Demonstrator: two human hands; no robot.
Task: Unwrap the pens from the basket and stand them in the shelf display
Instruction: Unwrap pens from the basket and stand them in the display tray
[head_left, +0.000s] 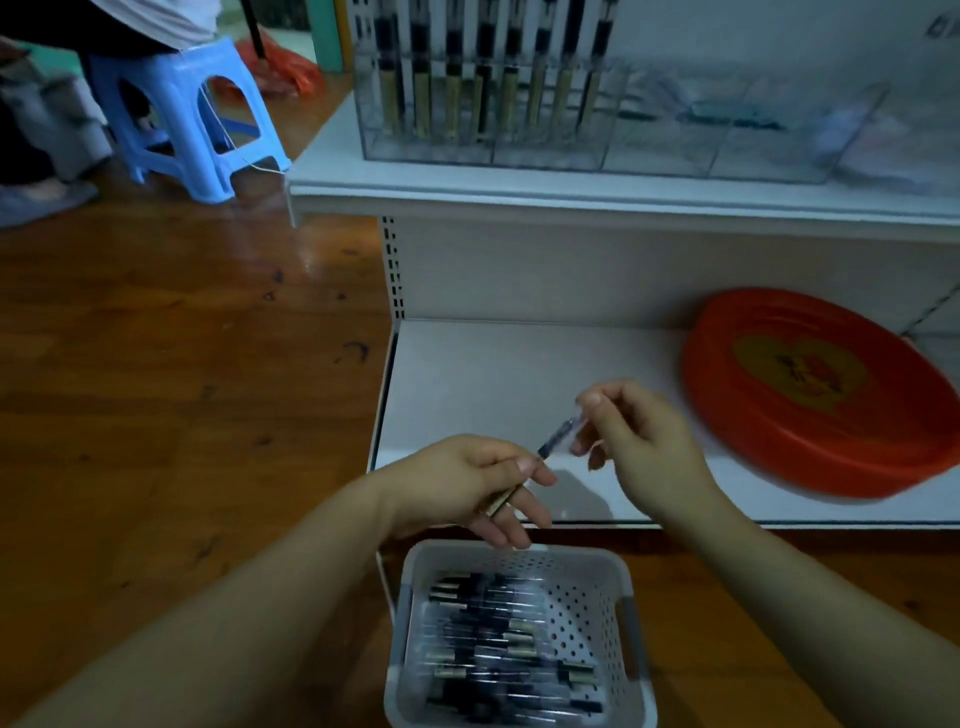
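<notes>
A white perforated basket (597, 603) on the floor at the bottom centre holds several wrapped black-and-gold pens (498, 644). Above it my left hand (467, 486) pinches the gold end of one pen (550, 441). My right hand (639, 441) pinches the clear wrapper (577, 422) at the pen's other end. The pen slants up to the right between the two hands, over the lower shelf (493, 384). On the upper shelf stands a clear display case (675, 145) with several pens upright in its left compartments (483, 88).
A red oval tray (810, 395) lies on the lower shelf to the right. A blue plastic stool (192, 119) stands on the wooden floor at the upper left, with a person's legs beside it. The display's right compartments hold blurred items.
</notes>
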